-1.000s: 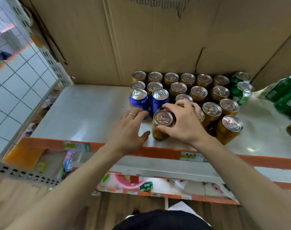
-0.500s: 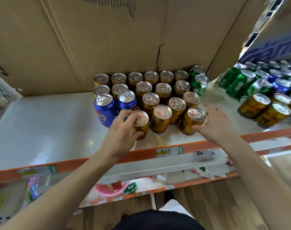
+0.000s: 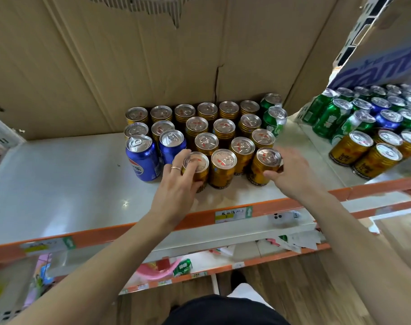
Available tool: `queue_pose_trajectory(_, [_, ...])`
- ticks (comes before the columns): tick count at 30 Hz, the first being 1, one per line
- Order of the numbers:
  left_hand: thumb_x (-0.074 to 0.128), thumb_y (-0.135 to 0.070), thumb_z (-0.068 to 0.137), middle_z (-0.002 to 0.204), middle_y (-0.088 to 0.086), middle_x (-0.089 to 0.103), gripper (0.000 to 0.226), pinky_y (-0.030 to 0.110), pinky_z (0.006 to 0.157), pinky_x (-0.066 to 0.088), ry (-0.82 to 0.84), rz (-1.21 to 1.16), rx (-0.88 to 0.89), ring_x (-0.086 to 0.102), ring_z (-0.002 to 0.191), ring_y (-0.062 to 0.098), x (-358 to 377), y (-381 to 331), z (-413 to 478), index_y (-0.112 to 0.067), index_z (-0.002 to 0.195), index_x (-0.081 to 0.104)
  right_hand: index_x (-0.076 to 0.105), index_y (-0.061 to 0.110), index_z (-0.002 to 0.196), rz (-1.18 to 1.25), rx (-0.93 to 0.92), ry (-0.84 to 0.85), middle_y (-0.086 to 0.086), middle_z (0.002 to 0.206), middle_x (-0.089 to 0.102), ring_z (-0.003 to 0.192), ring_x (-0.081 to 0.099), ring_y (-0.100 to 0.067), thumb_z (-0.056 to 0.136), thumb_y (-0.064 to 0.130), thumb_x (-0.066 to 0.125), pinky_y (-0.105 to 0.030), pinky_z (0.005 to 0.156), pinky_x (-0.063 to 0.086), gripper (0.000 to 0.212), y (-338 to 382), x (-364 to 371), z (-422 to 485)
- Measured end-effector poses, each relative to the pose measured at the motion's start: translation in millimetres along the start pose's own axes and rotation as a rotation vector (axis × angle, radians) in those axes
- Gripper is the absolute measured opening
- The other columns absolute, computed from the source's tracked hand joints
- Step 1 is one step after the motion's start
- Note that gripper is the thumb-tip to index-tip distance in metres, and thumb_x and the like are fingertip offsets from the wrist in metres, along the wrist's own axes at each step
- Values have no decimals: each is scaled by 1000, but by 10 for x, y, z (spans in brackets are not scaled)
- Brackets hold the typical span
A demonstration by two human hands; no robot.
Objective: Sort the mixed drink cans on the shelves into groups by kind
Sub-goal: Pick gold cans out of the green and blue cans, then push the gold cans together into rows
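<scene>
- The left hand (image 3: pixel 176 184), wearing a ring (image 3: pixel 175 168), is grasping the front-left gold can (image 3: pixel 197 171), with fingers lying over its lid and the thumb curling round its side.
- The right hand (image 3: pixel 291 174) is clasping the front-right gold can (image 3: pixel 262 168), thumb on the near side and fingers wrapping behind the rim; the hand is slightly blurred.
- Both cans are standing upright at the front of a block of gold cans (image 3: pixel 224 127) on the white shelf (image 3: pixel 59 184), with one more gold can (image 3: pixel 223 168) sitting between them.
- Two blue Pepsi cans (image 3: pixel 142 158) are standing at the block's left front corner, just beside the left hand.
- Two green cans (image 3: pixel 273 120) are sitting at the block's right rear corner, against the cardboard backing (image 3: pixel 129 66).
- On the neighbouring shelf (image 3: pixel 397 168) to the right, green, blue and gold cans (image 3: pixel 350 148) are standing mixed together.
</scene>
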State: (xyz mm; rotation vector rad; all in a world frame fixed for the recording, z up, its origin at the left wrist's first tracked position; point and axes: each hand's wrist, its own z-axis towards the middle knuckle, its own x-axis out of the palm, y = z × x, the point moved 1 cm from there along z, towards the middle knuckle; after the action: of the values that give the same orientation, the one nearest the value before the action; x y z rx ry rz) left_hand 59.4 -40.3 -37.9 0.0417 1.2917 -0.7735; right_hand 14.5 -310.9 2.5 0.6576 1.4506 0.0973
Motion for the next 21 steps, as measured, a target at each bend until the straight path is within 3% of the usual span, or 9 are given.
queue_pose_trajectory(5, [64,-41,88,138,5,50,47,40,74,53,-12,109,47,52,113,28,-272,-49,62,-15,127,59,36,23,146,-68,20,41,-9,145,41,131,42,-28,86,39,69,-38,105,36,70,89,-59,-71])
queue_pose_trajectory(9, [54,-40,89,134,5,56,37,45,93,45,-79,124,202,52,121,29,-400,-105,175,-16,115,64,39,21,146,-58,-58,-4,-5,146,44,134,40,-25,89,44,63,-42,111,36,67,162,-136,-177])
queue_pose_trajectory(13, [50,-47,90,141,4,53,51,46,104,38,-8,124,217,47,130,27,-388,-249,352,-17,130,58,42,18,147,-101,-139,-102,-5,151,41,140,34,-24,93,44,57,-39,115,29,61,240,-307,-306])
queue_pose_trajectory(21, [34,-57,92,152,-2,45,62,46,113,30,53,131,250,38,140,22,-345,-866,646,-24,143,48,44,19,145,-56,-175,-313,-4,153,39,142,30,-23,91,50,50,-48,117,27,62,-40,-898,-459])
